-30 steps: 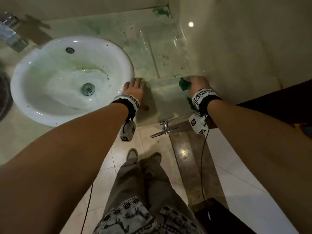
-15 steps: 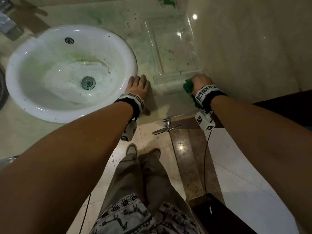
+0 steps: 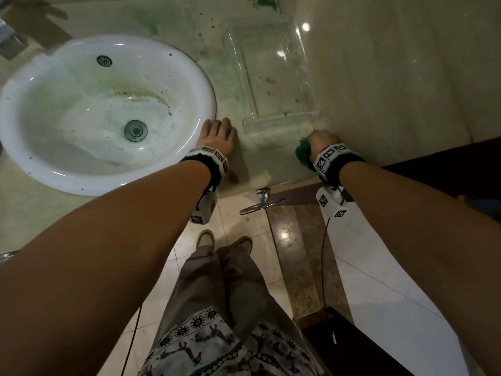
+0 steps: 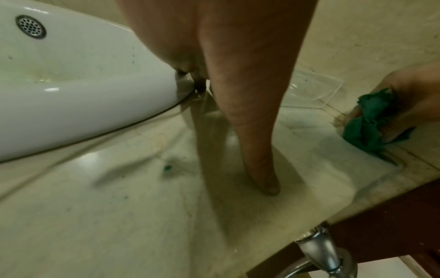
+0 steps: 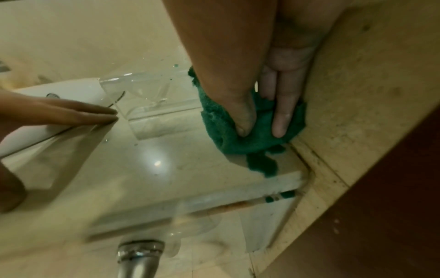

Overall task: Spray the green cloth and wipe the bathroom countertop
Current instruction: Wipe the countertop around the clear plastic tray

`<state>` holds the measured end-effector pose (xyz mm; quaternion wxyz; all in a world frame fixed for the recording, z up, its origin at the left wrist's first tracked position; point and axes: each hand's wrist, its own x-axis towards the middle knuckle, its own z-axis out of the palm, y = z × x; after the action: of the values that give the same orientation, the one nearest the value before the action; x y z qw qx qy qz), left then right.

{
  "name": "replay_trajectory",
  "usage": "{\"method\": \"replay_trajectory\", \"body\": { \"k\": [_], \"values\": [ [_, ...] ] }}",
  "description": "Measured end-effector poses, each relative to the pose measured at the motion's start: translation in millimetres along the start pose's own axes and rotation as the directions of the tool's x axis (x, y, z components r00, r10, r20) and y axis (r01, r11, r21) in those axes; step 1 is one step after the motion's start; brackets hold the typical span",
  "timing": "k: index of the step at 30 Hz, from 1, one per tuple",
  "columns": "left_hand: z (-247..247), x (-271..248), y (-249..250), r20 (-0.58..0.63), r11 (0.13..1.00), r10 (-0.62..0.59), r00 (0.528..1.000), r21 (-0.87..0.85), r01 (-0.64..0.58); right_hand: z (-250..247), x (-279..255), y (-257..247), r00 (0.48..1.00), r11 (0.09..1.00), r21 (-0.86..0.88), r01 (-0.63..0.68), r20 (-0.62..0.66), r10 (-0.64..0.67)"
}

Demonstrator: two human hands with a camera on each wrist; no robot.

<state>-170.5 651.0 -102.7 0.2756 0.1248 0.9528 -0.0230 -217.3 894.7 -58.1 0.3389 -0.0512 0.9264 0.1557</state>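
Note:
My right hand [image 3: 322,141] grips a bunched green cloth [image 3: 303,156] and presses it onto the beige marble countertop [image 3: 257,166], in the corner by the right wall. In the right wrist view the thumb and fingers [image 5: 278,120] pinch the cloth [image 5: 221,122] against the stone. My left hand [image 3: 218,134] lies flat on the countertop beside the sink rim, fingers straight and holding nothing. The left wrist view shows its fingers [image 4: 252,131] touching the wet surface [image 4: 119,216], with the cloth [image 4: 366,122] off to the right.
A white round sink [image 3: 81,164] fills the left. A clear plastic tray [image 3: 271,123] lies on the counter just beyond the cloth. The tiled wall [image 3: 393,77] bounds the right side. A chrome handle [image 3: 264,199] juts out below the counter's front edge.
My right hand has drawn the cloth back from the tray's near end toward the front edge, along the wall. The left hand has stayed flat by the sink.

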Motion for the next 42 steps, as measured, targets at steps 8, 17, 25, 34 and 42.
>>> {"method": "replay_trajectory", "body": {
  "k": [8,17,25,34,42],
  "values": [
    [0.2,-0.3,-3.1,0.0,1.0,0.002,1.0,-0.02,-0.002,9.4,-6.8,3.0,0.999,0.995,-0.085,0.046,-0.004,-0.047],
    [0.2,-0.2,-3.1,-0.034,1.0,0.015,0.999,-0.016,-0.016,17.3,-10.3,4.1,0.999,0.998,-0.045,0.049,0.017,-0.048],
    [1.2,0.6,-3.4,-0.039,1.0,0.014,0.999,0.015,-0.014,30.2,-19.1,8.1,0.998,0.996,0.063,0.055,-0.007,-0.054],
    [1.6,3.5,4.4,-0.045,0.994,-0.014,0.999,0.109,0.019,47.6,-40.9,2.9,0.998,0.963,0.264,0.055,-0.003,-0.057],
    [-23.8,-0.4,15.4,0.028,0.997,-0.045,0.999,0.07,0.043,56.7,-66.4,-13.5,0.995,0.875,0.475,0.09,0.002,-0.104]
  ]
}}
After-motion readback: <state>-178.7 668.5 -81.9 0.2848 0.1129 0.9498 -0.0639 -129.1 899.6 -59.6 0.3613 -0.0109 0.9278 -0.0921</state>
